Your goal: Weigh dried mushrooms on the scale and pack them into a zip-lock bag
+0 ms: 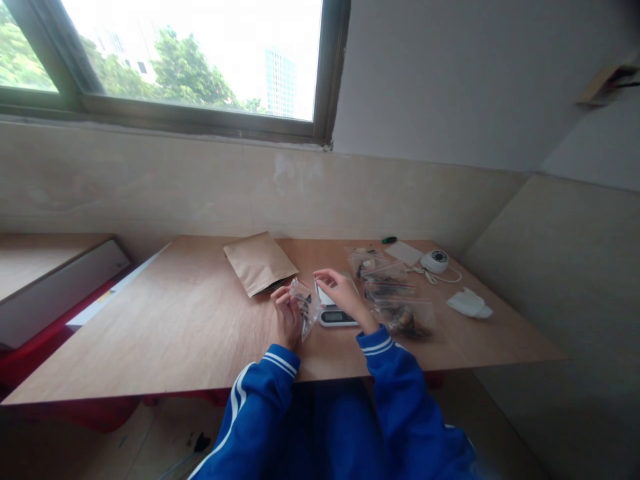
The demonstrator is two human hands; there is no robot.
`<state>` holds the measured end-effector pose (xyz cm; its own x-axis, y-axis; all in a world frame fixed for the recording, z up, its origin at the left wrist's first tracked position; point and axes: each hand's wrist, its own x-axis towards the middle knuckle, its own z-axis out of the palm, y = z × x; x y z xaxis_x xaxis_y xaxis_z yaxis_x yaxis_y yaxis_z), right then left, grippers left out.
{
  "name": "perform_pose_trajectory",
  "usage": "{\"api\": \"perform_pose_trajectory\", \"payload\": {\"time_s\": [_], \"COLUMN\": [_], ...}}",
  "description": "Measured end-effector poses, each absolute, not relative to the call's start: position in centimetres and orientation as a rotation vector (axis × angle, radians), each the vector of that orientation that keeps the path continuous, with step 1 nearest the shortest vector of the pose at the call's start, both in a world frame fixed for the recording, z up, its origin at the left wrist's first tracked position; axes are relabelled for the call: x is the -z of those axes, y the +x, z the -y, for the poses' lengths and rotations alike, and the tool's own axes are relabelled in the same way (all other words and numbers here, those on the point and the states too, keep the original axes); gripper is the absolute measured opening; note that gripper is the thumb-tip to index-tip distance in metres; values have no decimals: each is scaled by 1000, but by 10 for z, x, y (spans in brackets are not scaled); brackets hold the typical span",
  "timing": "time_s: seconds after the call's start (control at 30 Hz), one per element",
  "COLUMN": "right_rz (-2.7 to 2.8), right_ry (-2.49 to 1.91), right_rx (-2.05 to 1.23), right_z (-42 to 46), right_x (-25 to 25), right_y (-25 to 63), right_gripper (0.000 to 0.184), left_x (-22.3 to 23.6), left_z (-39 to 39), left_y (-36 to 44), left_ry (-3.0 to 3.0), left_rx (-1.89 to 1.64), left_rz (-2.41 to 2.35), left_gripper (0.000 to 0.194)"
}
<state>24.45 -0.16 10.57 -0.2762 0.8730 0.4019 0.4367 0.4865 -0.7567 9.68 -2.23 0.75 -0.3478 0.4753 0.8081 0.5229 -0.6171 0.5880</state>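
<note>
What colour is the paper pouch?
Plain brown; the paper pouch shows best in the head view.

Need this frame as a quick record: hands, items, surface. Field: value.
left hand: holds clear plastic bag, dark pieces inside
right hand: over digital scale; contact and anything pinched unclear
left of scale, farther back: kraft paper bag, lying flat
right of scale: several zip bags with contents
far right: white dome camera with cable; crumpled white tissue nearer the wearer
surface: wooden tabletop
</note>
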Motion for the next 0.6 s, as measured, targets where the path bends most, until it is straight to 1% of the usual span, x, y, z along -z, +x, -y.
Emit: {"api": "perform_pose_trajectory", "payload": {"time_s": [0.1,0.27,0.4,0.47,0.6], "right_rz": [1893,1910,1818,1736,1598], "right_ry": [-1150,-1361,-1516,-1482,-1210], "right_rx": [-587,-670,-775,-782,-795], "right_z": [11,33,53,59,62], "right_x": [-111,-92,-78,-74,-67], "right_y": [243,250,236,223,202], "right_gripper": [24,40,52,54,53], "left_x": [-7,-5,-6,-6,-6], "left_z": [22,21,22,23,24], "left_y": [97,96,97,97,95], "left_ry": [-1764,-1750,-1704,-1716,-1706], "left_rx": [2158,2218,2314,2344,2410], "left_rz": [1357,1304,1265,1228,1220], "left_gripper": [10,10,11,12,15]}}
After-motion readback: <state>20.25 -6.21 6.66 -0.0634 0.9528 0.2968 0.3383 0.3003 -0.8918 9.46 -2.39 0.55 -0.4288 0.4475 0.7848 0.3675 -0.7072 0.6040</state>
